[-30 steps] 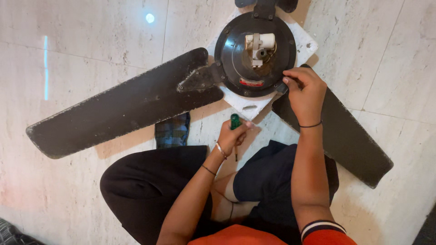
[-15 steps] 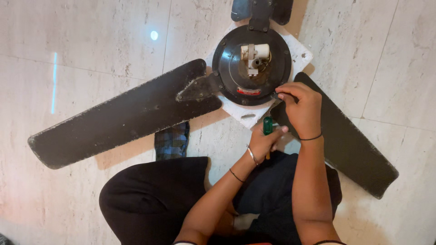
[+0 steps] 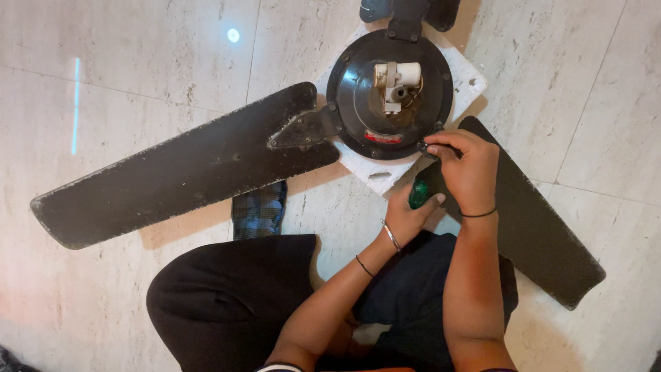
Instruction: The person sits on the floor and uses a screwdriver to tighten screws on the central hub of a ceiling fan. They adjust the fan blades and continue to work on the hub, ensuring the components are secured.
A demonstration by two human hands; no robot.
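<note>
A: Item one?

B: Black ceiling fan with round metal motor housing (image 3: pixel 390 96), lying on the pale marble floor (image 3: pixel 138 62). The housing sits on a white square foam block (image 3: pixel 468 86). A white cylindrical part stands at the hub centre.

A: Blades?

B: Long dark left blade (image 3: pixel 186 169), bolted to the housing by a bracket and stretching toward the left. Dark right blade (image 3: pixel 537 234), running down and right from the housing, partly under the right forearm. A third blade shows only as a stub at the top edge.

A: Right hand?

B: Right hand (image 3: pixel 468 169), fingers pinched together at the lower right rim of the housing, where the right blade's bracket meets it. They close on a small dark part there; what it is cannot be told. A thin black band sits on the wrist.

A: Left hand?

B: Left hand (image 3: pixel 412 213), curled around a green-handled screwdriver (image 3: pixel 418 194), gripping it just beside and below the right hand. Only the handle shows; the shaft is hidden. A metal bangle and a thin black band sit on that forearm.

A: Anything else?

B: Person seated on the floor in dark trousers; a checked blue cloth (image 3: pixel 260 210) lies below the left blade.
</note>
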